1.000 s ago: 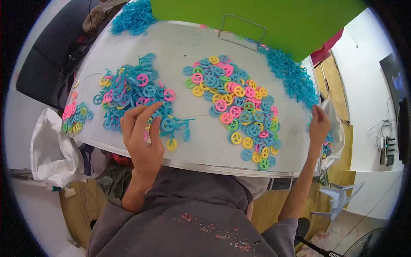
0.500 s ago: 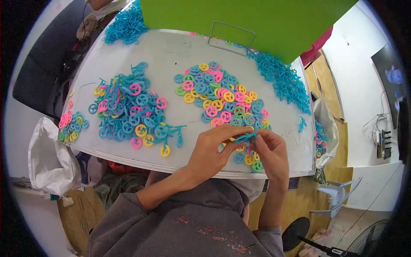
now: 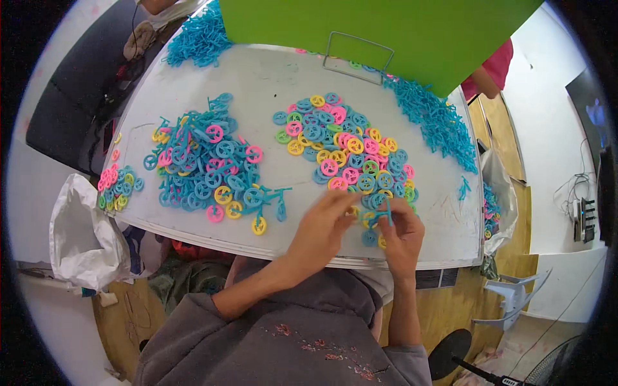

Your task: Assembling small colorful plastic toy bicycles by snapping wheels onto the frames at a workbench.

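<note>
My right hand [image 3: 404, 235] pinches a thin blue plastic stem piece [image 3: 389, 211] upright between thumb and fingertips, just above the near end of the wheel pile. To its left, my left hand [image 3: 322, 225] hovers over the pile's near edge. Its fingertips are blurred beside a yellow toy wheel [image 3: 353, 210]; whether they grip it does not show. Below and beyond both hands spreads a heap of small spoked wheels [image 3: 335, 138] in blue, pink, yellow and green. Left of my hands lies a heap of blue stems with wheels fitted [image 3: 205, 161].
Blue stem piles [image 3: 198, 40] [image 3: 431, 122] lie at the far left and far right of the white table [image 3: 257, 77]. A green panel [image 3: 373, 32] with a wire handle stands across the back. White sacks [image 3: 87, 238] [image 3: 505, 199] flank the table. Another person's arm [image 3: 489, 80] shows behind the panel.
My hands have drawn apart; both were on one blue piece before. The right hand keeps a blue stem, now turned upright. The whole view has shifted slightly.
</note>
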### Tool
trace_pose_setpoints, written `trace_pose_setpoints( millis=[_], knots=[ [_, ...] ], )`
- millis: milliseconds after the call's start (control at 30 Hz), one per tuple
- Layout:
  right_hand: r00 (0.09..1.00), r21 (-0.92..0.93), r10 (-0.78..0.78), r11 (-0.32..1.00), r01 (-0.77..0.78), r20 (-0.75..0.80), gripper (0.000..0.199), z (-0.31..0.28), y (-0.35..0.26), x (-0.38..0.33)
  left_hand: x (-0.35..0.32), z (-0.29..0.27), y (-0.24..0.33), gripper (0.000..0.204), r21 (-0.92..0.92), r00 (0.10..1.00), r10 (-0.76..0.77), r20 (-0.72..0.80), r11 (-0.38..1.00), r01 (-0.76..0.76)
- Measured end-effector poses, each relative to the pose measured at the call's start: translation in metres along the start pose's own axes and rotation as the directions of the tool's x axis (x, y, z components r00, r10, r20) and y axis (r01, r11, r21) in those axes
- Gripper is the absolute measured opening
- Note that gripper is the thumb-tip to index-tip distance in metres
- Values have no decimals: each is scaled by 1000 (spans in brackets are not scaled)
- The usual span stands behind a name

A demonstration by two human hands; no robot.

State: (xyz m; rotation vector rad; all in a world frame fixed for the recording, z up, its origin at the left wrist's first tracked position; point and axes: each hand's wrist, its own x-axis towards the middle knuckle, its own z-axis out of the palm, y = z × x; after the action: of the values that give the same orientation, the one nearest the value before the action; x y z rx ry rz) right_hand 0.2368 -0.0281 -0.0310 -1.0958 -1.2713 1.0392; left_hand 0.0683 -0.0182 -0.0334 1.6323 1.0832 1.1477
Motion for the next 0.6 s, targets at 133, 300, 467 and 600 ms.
trace_pose_setpoints(
  millis=[133, 300, 467, 600],
  knots=[
    [993, 60, 100, 994, -96, -68, 18, -3, 2, 0, 27, -22, -14, 37, 611, 955, 209, -208, 791, -40],
    [987, 163, 151, 977, -141, -54, 18, 8, 3, 8, 48, -25, -32, 34, 674, 970, 163, -178, 739, -1],
    [990, 47, 126, 991, -123, -68, 19, 15, 10, 16, 49, -21, -28, 24, 560, 961, 169, -220, 828, -18],
    [992, -134, 66, 988, -81, -110, 18, 17, 15, 21, 50, -22, -19, 16, 397, 928, 201, -314, 916, -64]
  ],
)
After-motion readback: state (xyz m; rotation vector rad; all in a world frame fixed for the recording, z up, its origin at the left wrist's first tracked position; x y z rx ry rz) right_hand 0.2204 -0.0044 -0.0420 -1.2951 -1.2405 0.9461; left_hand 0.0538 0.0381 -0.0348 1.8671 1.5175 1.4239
